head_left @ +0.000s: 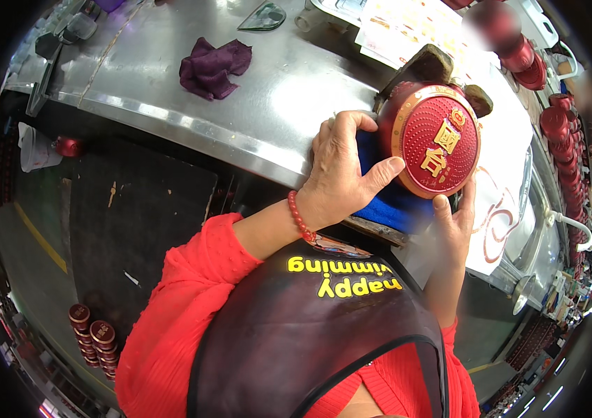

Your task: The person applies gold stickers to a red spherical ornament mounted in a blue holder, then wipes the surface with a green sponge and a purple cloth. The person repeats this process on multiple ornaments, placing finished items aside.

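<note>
A round red container [432,150] with a gold rim, a dotted face and raised gold characters is tilted so that its face points up toward me. My left hand [341,164] grips it from the left, thumb on the rim and fingers curled along the side. Low on its right edge, the thumb and fingers of my right hand [457,223] hold it; part of that hand is blurred. Beneath it lies a blue cloth pad [388,209]. Two dark, worn blocks, a larger one [430,65] and a smaller one [478,101], stand just behind it.
A crumpled purple cloth [214,67] lies on the metal table [143,76]. Printed sheets [407,31] are spread at the back. Along the right stand rows of red containers [566,150]. More red containers [103,338] are stacked at lower left, and a white bucket [35,148] is beyond.
</note>
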Motion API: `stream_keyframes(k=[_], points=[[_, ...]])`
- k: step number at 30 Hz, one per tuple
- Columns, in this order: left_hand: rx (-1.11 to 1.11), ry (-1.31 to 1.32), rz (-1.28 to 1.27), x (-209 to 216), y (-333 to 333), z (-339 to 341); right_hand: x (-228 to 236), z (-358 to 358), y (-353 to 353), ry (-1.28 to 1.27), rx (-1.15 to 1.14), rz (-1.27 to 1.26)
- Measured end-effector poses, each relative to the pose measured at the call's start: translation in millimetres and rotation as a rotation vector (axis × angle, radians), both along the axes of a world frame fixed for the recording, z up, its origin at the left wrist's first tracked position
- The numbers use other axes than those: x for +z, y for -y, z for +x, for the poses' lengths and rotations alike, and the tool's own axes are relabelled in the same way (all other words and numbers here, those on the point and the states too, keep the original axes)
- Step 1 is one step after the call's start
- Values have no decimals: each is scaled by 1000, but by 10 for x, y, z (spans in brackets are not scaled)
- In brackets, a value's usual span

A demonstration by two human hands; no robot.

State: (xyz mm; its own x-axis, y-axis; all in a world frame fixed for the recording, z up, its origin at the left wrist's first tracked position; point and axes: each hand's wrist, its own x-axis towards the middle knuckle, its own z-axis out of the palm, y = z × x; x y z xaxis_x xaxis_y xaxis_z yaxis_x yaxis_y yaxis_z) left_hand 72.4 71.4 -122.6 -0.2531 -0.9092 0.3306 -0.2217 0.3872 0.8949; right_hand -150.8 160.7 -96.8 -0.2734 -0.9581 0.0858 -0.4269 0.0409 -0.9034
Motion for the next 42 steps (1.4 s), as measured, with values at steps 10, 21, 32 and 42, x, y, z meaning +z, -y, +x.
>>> stream_keyframes(k=[10, 21, 32, 42], points=[[16, 9, -34, 2, -7, -24, 50, 48, 7, 9, -8, 9], [27, -10, -20, -15, -13, -38, 37, 49, 16, 6, 3, -18], [-101, 522, -481, 16, -517, 76, 27, 5, -16, -39, -26, 50], [-205, 298, -478, 439, 343, -37, 28, 11, 96, -7, 67, -75]])
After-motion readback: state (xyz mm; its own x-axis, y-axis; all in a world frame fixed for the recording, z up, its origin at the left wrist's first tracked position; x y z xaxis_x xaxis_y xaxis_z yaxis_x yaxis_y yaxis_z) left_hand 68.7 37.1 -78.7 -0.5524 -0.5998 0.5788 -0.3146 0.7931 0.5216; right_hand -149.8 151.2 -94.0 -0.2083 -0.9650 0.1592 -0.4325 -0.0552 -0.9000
